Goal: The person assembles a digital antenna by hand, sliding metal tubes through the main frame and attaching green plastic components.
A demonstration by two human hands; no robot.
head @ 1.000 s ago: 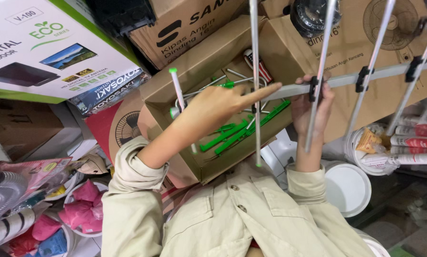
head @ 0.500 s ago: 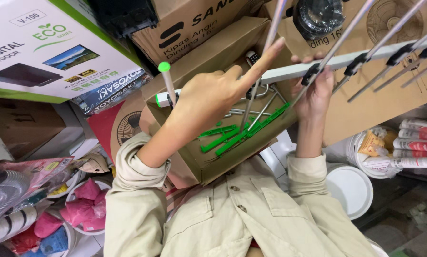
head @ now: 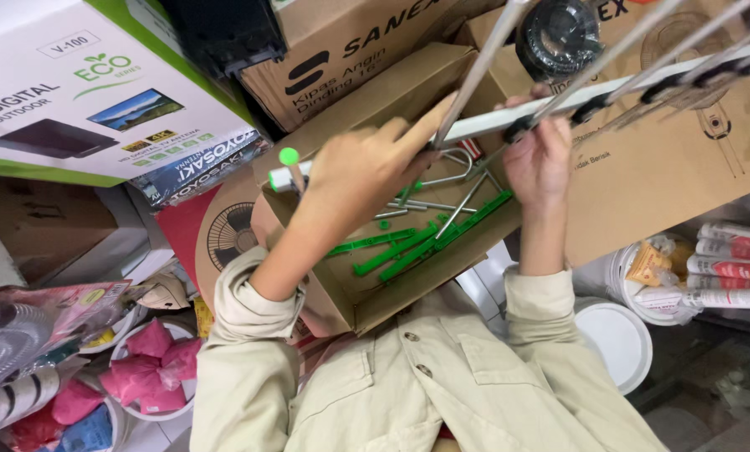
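The left hand (head: 366, 172) is clamped on the white boom (head: 475, 125), forefinger extended along it. The right hand (head: 542, 159) has its fingers closed around the boom beside the black clips (head: 592, 107). Both grips should stay firm and level so the thin rods (head: 642, 38) clear the open cardboard box (head: 408, 276).

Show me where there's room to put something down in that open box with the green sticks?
Bare cardboard shows in the open box beside the green sticks, toward its near corner. The far end is crowded with metal rods, and the left hand and right hand hold the white bar over it.

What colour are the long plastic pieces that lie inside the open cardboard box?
Green plastic pieces, seen in the head view inside the open cardboard box.
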